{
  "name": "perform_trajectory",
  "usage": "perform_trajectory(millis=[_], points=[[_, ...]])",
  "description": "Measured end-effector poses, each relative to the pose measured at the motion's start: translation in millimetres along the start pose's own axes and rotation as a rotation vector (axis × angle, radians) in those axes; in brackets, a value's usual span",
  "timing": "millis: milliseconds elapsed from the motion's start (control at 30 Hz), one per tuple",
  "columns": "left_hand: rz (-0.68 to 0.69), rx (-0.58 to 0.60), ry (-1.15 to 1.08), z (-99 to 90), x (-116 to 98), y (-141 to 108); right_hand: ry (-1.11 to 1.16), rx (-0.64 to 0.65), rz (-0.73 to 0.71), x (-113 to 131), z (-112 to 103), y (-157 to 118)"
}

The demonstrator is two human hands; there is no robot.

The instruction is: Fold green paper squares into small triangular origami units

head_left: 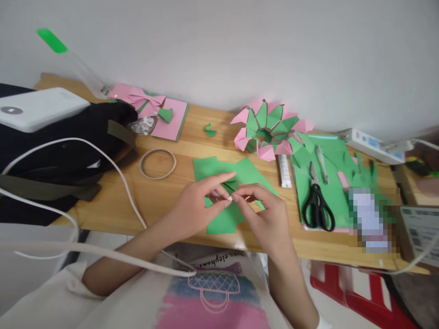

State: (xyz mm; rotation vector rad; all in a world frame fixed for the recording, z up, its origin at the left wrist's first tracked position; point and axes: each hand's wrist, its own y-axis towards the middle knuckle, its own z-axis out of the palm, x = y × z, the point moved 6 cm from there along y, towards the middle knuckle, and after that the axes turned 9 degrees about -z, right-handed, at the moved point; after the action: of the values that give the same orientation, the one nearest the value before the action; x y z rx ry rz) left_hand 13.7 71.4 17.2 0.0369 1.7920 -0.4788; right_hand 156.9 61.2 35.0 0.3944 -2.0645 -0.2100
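Over the table's front middle, my left hand [202,196] and my right hand [267,208] meet at the fingertips. Between them is a small white piece [230,198], too small to name, pinched by the thumb of the left hand and the fingers of the right. Dark green folded paper [230,184] shows between the fingers of my left hand, partly hidden by them. Beneath both hands lie flat green paper pieces [222,224], spread in several directions. Behind them stands a ring of folded pink and green paper [270,128].
Black-handled scissors [318,208], a cutter [321,164] and paper scraps lie on green sheets at right. A white tube [284,171] is beside them. Left are a tape ring [157,163], a black bag [103,123] with a white power bank [44,107], and a loose white cable [120,176].
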Motion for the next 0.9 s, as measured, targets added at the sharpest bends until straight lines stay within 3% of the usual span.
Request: perform_trajectory(millis=[167,233,367,467,567,733,900], points=[[-0.111,0.061,-0.147,-4.2,15,-1,0.104,0.041,-0.06,2,-6,-16],[-0.122,-0.002,-0.086,-12.0,23,0,0.223,-0.016,0.002,-7,-9,-25],[0.057,-0.265,0.273,-28.8,26,6,0.2,-0.223,0.221,-37,-14,-37],[0.229,-0.234,0.519,-19.9,23,8,0.142,-0.259,0.25,-47,-7,-34],[0.34,-0.142,0.636,-7.3,25,6,0.091,-0.225,0.175,-46,0,-27],[0.523,-0.125,0.701,1.4,30,-7,-0.053,-0.094,0.05,-44,8,-25],[0.533,-0.117,0.762,5.4,40,-4,-0.12,-0.016,0.054,-52,17,-28]])
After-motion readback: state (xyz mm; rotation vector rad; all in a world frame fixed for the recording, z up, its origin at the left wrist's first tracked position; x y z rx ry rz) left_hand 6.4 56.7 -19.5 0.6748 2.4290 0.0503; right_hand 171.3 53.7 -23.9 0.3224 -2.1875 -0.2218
